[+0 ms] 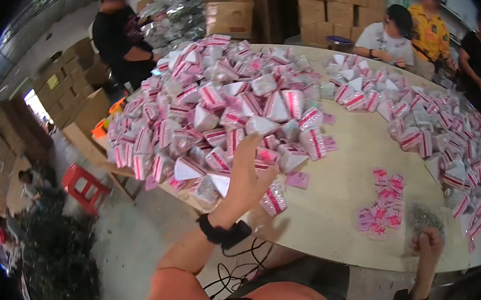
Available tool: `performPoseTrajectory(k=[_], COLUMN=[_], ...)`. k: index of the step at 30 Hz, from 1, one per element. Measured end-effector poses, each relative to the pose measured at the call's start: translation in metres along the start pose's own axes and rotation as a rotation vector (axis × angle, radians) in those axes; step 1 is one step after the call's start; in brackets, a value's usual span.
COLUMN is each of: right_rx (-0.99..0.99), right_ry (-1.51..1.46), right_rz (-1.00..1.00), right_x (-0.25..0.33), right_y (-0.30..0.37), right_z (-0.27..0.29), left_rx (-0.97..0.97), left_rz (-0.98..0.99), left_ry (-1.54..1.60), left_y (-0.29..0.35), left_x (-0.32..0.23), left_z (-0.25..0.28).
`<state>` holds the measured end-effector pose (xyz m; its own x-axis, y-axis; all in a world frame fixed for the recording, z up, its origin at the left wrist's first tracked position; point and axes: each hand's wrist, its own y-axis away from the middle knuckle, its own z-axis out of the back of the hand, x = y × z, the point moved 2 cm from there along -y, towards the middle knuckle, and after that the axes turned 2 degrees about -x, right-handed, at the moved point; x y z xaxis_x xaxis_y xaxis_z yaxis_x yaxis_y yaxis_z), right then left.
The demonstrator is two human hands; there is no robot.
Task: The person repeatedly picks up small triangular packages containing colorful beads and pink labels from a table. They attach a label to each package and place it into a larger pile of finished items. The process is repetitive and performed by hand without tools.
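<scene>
My left hand [247, 175] reaches over the near edge of a big heap of small clear-wrapped packs [213, 103] with pink and white stripes. Its thumb and fingers are apart, and its fingertips are close to a white-sided pack [261, 125]; whether they touch it I cannot tell. Just below the thumb lies another wrapped pack [273, 199]. At the right, my right hand [428, 242] is closed at the near edge of a clear plastic bag [425, 217] with small dark bits in it. Several pink cards [382, 203] lie loosely left of that bag.
The pale wooden table [338, 198] curves round me. A second heap of striped packs [442, 136] runs along its right side. Co-workers stand or sit beyond the table. A red stool [83, 187] stands on the floor at left; black cables [237, 269] lie below the table edge.
</scene>
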<state>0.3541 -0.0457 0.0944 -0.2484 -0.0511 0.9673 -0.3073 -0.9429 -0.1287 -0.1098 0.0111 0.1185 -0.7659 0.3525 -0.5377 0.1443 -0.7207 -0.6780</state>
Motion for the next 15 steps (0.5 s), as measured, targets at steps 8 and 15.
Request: performPoseTrajectory(k=[8, 15], right_rx=[-0.02, 0.078], right_ry=[0.028, 0.073], right_rz=[0.035, 0.116], right_x=[-0.008, -0.033], right_y=[-0.012, -0.013], right_z=[0.005, 0.009], left_rx=[-0.193, -0.088], left_rz=[0.076, 0.203], left_ry=[-0.48, -0.538], left_y=[0.083, 0.074], left_x=[0.053, 0.08], left_z=[0.042, 0.025])
